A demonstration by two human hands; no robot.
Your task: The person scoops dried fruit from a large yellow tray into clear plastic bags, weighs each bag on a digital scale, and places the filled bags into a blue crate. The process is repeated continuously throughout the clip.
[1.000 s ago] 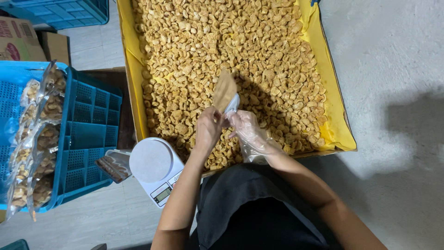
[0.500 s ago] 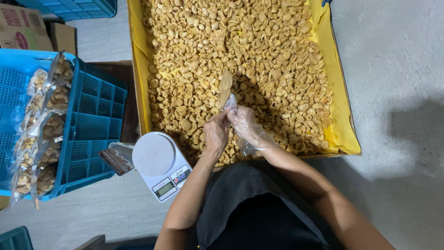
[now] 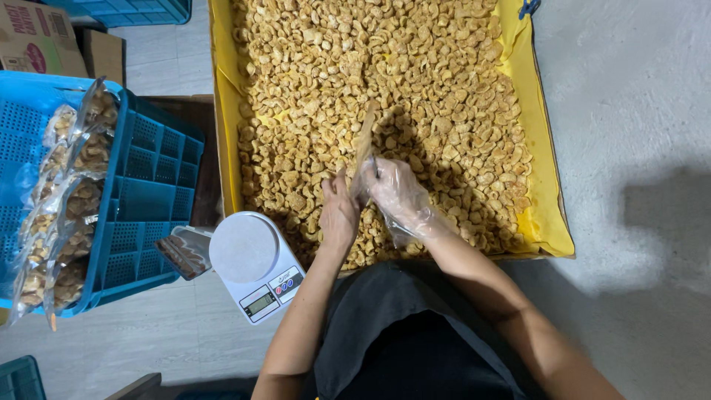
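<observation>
At frame centre, the bare left hand [image 3: 339,215] and the gloved right hand [image 3: 396,194] were both closed on the mouth of a narrow clear bag [image 3: 364,144] held above the snack-filled yellow tray [image 3: 552,215], apparently mid-fill, calling for weighing on the white scale [image 3: 255,265].

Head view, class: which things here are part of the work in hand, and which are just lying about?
In use:
- small clear bag, held by both hands
- left hand, bare
- right hand, in a clear glove
- yellow-lined tray of golden snack pieces

Lying about:
- white kitchen scale
- blue crate of filled bags
- cardboard boxes
</observation>
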